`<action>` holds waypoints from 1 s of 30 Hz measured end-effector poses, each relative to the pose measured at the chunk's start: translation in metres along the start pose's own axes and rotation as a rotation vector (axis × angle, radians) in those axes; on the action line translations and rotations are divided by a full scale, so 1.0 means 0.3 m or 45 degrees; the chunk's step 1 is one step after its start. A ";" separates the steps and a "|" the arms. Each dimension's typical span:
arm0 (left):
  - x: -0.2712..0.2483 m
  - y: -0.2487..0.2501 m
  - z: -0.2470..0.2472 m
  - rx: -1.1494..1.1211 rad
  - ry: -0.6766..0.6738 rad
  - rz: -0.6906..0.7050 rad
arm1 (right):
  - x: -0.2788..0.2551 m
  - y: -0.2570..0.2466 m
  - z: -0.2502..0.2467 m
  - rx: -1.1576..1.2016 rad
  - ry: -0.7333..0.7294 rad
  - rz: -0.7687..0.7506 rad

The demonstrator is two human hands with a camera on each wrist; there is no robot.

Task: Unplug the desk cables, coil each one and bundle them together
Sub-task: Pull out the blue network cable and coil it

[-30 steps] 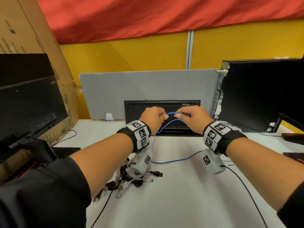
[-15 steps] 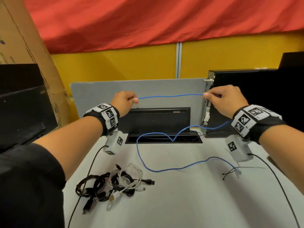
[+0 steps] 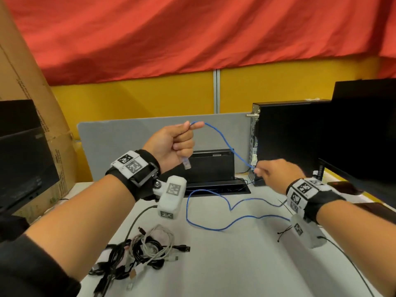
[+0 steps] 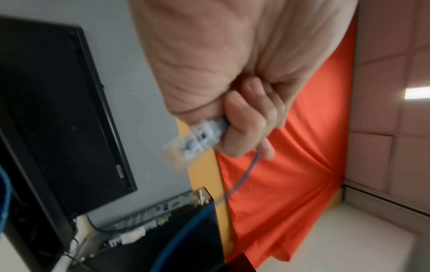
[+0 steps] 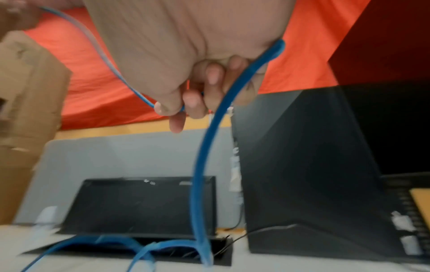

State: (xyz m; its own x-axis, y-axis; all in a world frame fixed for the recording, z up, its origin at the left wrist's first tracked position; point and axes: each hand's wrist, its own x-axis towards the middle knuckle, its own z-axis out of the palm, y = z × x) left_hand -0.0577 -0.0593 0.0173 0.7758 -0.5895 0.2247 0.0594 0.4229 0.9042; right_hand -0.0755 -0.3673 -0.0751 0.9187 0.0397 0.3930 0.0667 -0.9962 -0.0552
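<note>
Half a second ago the thin blue network cable (image 3: pixel 222 138) was stretched level between two raised fists; now the right hand (image 3: pixel 276 174) has dropped toward 3 o'clock, beside the black desktop tower (image 3: pixel 285 138), and the cable slopes down to it from the left hand (image 3: pixel 171 144), which has drifted toward centre. The left hand is clenched around the cable's end, its clear plastic plug (image 3: pixel 186 165) hanging below the fist; the right hand pinches the cable further along. That free plug suggests this end is unplugged, but coiling has barely begun: most of the cable lies in loose loops on the pale grey desk (image 3: pixel 235 264), from 12 to 3 o'clock. At 7 o'clock sits a heap of black and white coiled cables (image 3: pixel 145 247), apparently done but not visibly tied together.
</note>
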 end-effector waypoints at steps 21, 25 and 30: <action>-0.027 -0.142 0.071 0.734 0.175 -0.033 | -0.084 -0.338 -0.256 0.691 0.335 -0.555; -0.067 -0.128 0.099 0.719 0.079 -0.130 | -0.017 -0.295 -0.264 0.668 0.398 -0.427; -0.071 -0.135 0.124 0.454 -0.029 -0.202 | 0.028 -0.265 -0.191 0.571 0.409 -0.349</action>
State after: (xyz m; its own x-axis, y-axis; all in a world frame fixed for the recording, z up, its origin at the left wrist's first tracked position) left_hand -0.1000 -0.0896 -0.0105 0.7603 -0.6452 0.0759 -0.0474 0.0614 0.9970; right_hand -0.0953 -0.2920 -0.0146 0.6864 0.1956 0.7004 0.5053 -0.8209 -0.2659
